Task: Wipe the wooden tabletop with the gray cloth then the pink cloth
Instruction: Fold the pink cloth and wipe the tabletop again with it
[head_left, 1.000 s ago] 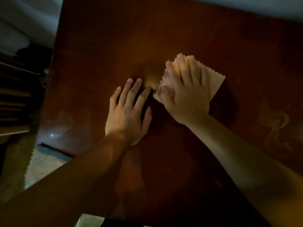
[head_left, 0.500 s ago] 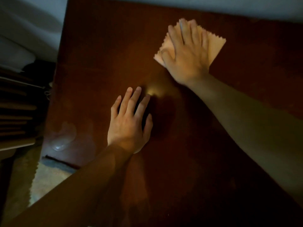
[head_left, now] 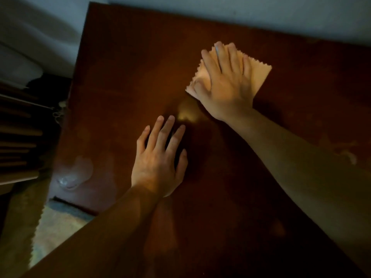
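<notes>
Here, in dim light, a person leans over a dark wooden tabletop (head_left: 124, 63) with both bare forearms stretched forward. The right hand (head_left: 226, 85) lies flat on a pink cloth (head_left: 259, 77), its fingers straight and close together, pressing the cloth to the wood rather than curling round it. The cloth (a small square with zigzag-cut edges) sits toward the far side of the tabletop, right of centre, turned like a diamond; its right corner and its left edge stick out from under the hand, and the thumb rests near its left edge. The left hand (head_left: 158, 159) is spread palm-down straight on the bare wood nearer the person, fingers straight and slightly apart, holding nothing. It lies apart from the cloth, below and to the left of it. Between the two hands a small bright glint (head_left: 185, 115) of light reflects off the polished surface. Near the table's left edge a pale, glassy smear (head_left: 75, 175) shows on the wood; what it is cannot be told. Beyond that edge a light floor (head_left: 54, 227) and dark slatted shapes (head_left: 18, 137) are visible, blurred. A pale wall (head_left: 241, 15) runs behind the far edge.
</notes>
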A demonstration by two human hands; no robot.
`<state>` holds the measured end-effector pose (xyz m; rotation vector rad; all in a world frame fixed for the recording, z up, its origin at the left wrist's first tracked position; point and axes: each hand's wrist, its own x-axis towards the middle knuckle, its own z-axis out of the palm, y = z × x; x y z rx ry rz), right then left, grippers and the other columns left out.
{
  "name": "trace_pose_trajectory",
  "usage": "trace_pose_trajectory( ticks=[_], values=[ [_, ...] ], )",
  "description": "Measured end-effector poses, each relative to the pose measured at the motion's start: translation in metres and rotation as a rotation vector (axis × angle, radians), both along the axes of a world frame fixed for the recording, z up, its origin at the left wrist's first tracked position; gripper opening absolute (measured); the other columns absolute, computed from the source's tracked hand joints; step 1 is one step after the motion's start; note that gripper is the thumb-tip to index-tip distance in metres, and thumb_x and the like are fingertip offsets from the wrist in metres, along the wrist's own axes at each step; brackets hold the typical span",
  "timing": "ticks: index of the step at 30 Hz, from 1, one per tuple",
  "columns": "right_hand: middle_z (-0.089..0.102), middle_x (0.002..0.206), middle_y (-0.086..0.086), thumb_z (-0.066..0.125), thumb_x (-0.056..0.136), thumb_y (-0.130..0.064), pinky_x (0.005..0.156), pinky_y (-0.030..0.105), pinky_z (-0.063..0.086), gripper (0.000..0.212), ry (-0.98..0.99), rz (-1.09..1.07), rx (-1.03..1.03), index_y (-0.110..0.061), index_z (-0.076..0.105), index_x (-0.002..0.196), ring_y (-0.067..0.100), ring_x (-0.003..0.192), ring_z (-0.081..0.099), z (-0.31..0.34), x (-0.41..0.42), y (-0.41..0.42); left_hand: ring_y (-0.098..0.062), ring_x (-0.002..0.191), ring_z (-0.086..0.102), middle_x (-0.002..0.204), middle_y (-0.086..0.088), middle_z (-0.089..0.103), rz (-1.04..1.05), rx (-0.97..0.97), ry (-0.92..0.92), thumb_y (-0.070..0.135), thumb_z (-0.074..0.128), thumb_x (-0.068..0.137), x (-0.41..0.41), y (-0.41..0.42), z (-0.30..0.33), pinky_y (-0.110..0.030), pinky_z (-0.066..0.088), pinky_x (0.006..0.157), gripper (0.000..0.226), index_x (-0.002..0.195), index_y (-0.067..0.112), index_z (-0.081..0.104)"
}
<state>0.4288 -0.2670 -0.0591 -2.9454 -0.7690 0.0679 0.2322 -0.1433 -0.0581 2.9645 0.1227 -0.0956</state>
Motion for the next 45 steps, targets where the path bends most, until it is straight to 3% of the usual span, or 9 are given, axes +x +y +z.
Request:
trace_pose_trajectory(
  ticks=[8, 16, 20, 23, 28, 31, 35, 42, 45],
  values=[
    [0.024, 0.169, 0.012, 0.027, 0.101, -0.057, 0.126, 0.051, 0.015, 0.075, -0.050, -0.007, -0.015, -0.015, 0.024, 0.163, 0.030, 0.157, 0.018, -0.006, -0.050, -0.005, -0.031, 0.153, 0.020, 0.160, -0.013, 0.033, -0.014, -0.010, -0.029, 0.039, 0.038, 0.101, 0.000, 0.001, -0.001, -0.049, 0.015, 0.122, 0.055, 0.151, 0.017, 0.039],
    [0.022, 0.170, 0.006, 0.029, 0.096, -0.058, 0.127, 0.047, 0.009, 0.078, 0.022, -0.034, 0.052, -0.016, 0.028, 0.161, 0.028, 0.158, 0.015, -0.001, 0.030, -0.023, -0.035, 0.140, 0.041, 0.143, -0.019, 0.051, -0.054, -0.038, -0.073, 0.029, 0.043, 0.098, 0.013, -0.022, 0.009, -0.057, 0.027, 0.116, 0.046, 0.138, 0.007, 0.053],
    [0.020, 0.171, 0.005, 0.027, 0.096, -0.058, 0.126, 0.045, 0.008, 0.077, 0.050, -0.114, 0.002, -0.018, 0.026, 0.162, 0.028, 0.158, 0.013, 0.004, 0.062, -0.068, -0.030, 0.151, 0.026, 0.160, -0.012, 0.035, -0.075, -0.059, 0.018, 0.039, 0.029, 0.101, 0.025, -0.078, 0.005, -0.051, 0.016, 0.119, 0.051, 0.148, 0.019, 0.032],
    [0.023, 0.170, 0.009, 0.023, 0.099, -0.057, 0.125, 0.048, 0.013, 0.075, 0.013, -0.185, -0.013, -0.016, 0.026, 0.162, 0.032, 0.157, 0.018, 0.002, 0.017, -0.102, -0.031, 0.154, 0.015, 0.164, -0.011, 0.020, -0.036, -0.003, 0.065, 0.044, 0.026, 0.100, 0.022, -0.088, -0.007, -0.053, 0.013, 0.120, 0.058, 0.153, 0.020, 0.024],
    [0.025, 0.169, 0.009, 0.024, 0.101, -0.058, 0.125, 0.052, 0.017, 0.073, 0.019, -0.106, -0.020, -0.015, 0.027, 0.160, 0.030, 0.157, 0.018, -0.003, -0.059, -0.118, -0.031, 0.154, 0.012, 0.164, -0.012, 0.016, -0.045, 0.022, 0.079, 0.045, 0.027, 0.100, 0.022, -0.088, -0.006, -0.053, 0.011, 0.121, 0.060, 0.154, 0.019, 0.024],
    [0.029, 0.167, 0.009, 0.024, 0.098, -0.061, 0.123, 0.049, 0.017, 0.075, 0.024, -0.055, -0.044, -0.017, 0.032, 0.159, 0.033, 0.155, 0.022, -0.002, -0.005, -0.120, -0.031, 0.154, 0.011, 0.164, -0.010, 0.019, -0.041, 0.022, 0.081, 0.043, 0.027, 0.101, 0.020, -0.086, -0.007, -0.052, 0.009, 0.122, 0.058, 0.154, 0.020, 0.025],
    [0.022, 0.170, 0.008, 0.029, 0.098, -0.058, 0.126, 0.046, 0.007, 0.076, 0.029, -0.234, 0.015, -0.017, 0.027, 0.161, 0.031, 0.158, 0.014, 0.001, 0.080, -0.115, -0.030, 0.155, 0.011, 0.164, -0.010, 0.024, -0.042, -0.019, 0.057, 0.042, 0.030, 0.103, 0.021, -0.085, -0.007, -0.051, 0.008, 0.124, 0.055, 0.153, 0.021, 0.031],
    [0.027, 0.168, 0.011, 0.021, 0.104, -0.056, 0.126, 0.050, 0.017, 0.070, -0.049, -0.311, -0.023, -0.015, 0.030, 0.160, 0.033, 0.155, 0.021, -0.002, -0.019, -0.135, -0.031, 0.154, 0.013, 0.163, -0.013, 0.026, -0.049, -0.010, 0.021, 0.042, 0.032, 0.102, 0.022, -0.085, -0.009, -0.050, 0.006, 0.124, 0.055, 0.152, 0.019, 0.034],
    [0.025, 0.169, 0.009, 0.018, 0.100, -0.061, 0.124, 0.048, 0.015, 0.075, 0.016, -0.309, -0.048, -0.017, 0.028, 0.161, 0.031, 0.156, 0.019, 0.000, -0.003, -0.137, -0.032, 0.154, 0.015, 0.162, -0.014, 0.028, -0.047, -0.015, 0.017, 0.042, 0.030, 0.103, 0.022, -0.085, -0.009, -0.052, 0.009, 0.123, 0.056, 0.153, 0.018, 0.033]
  ],
)
